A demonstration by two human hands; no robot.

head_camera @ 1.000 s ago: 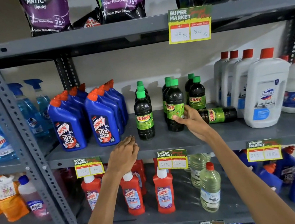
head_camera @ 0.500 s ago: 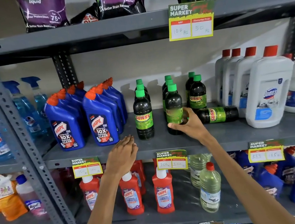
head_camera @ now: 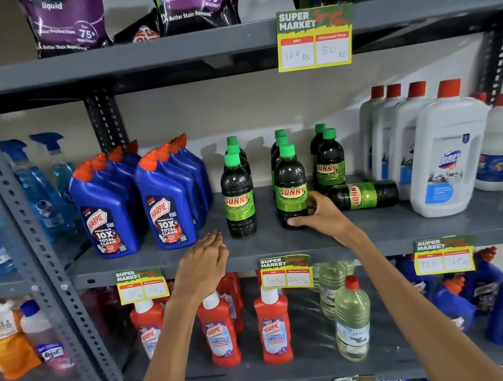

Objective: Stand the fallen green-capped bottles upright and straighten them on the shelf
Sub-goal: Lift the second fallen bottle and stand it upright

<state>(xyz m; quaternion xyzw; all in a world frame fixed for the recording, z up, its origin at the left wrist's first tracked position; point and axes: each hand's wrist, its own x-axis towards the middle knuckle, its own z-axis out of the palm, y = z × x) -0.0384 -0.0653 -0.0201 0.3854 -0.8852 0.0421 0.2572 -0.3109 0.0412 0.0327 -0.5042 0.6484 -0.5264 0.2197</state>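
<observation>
Dark green-capped Sunny bottles stand in three short rows on the middle shelf (head_camera: 282,243). My right hand (head_camera: 319,213) grips the base of the front bottle of the middle row (head_camera: 290,182), which is upright with its label facing me. The front bottle of the left row (head_camera: 238,198) stands alone. Behind my right hand one Sunny bottle (head_camera: 365,195) lies on its side, cap end hidden by my hand, in front of the right row (head_camera: 329,161). My left hand (head_camera: 204,265) rests palm down on the shelf's front edge, fingers together, holding nothing.
Blue Harpic bottles (head_camera: 163,204) stand left of the Sunny rows. White Domex jugs (head_camera: 442,157) crowd close on the right of the fallen bottle. Price tags (head_camera: 285,273) hang from the shelf lip. Red Harpic bottles (head_camera: 218,330) and clear bottles (head_camera: 351,320) fill the shelf below.
My right hand has turned the middle front bottle so its label faces forward and has slid lower on it. My left hand stays on the shelf edge.
</observation>
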